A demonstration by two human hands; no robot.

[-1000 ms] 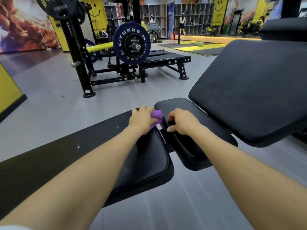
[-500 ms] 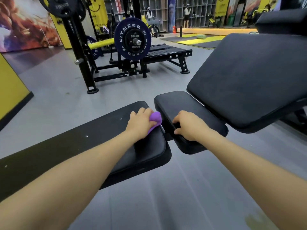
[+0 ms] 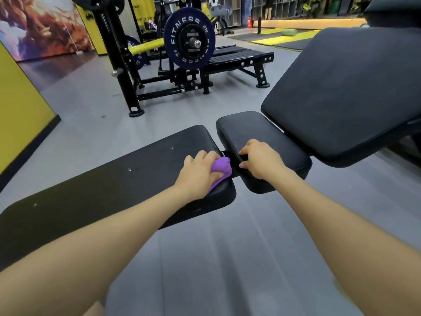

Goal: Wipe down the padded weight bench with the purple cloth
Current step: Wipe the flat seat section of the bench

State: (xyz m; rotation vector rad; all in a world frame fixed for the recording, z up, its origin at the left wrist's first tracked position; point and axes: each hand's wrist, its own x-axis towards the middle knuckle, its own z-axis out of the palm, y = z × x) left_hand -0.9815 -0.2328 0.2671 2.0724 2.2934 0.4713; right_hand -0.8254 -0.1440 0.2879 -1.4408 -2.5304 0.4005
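A black padded weight bench stretches across the view: a long flat pad [image 3: 109, 181] on the left, a small seat pad [image 3: 268, 142] in the middle, and a raised back pad [image 3: 346, 92] on the right. My left hand [image 3: 198, 172] grips a bunched purple cloth [image 3: 220, 168] and presses it on the flat pad's right end, at the gap beside the seat pad. My right hand [image 3: 259, 158] rests on the seat pad's left edge, fingers curled over the edge into the gap.
A black rack with a blue weight plate [image 3: 188, 42] and a low black bench frame [image 3: 239, 60] stands on the grey floor behind. A yellow wall panel [image 3: 20, 110] is at the left. Yellow and black mats [image 3: 284, 37] lie far back.
The view has pulled back and lowered, so the bench sits farther off. My left hand with the cloth has slid slightly toward the near edge of the flat pad. The right hand keeps its hold.
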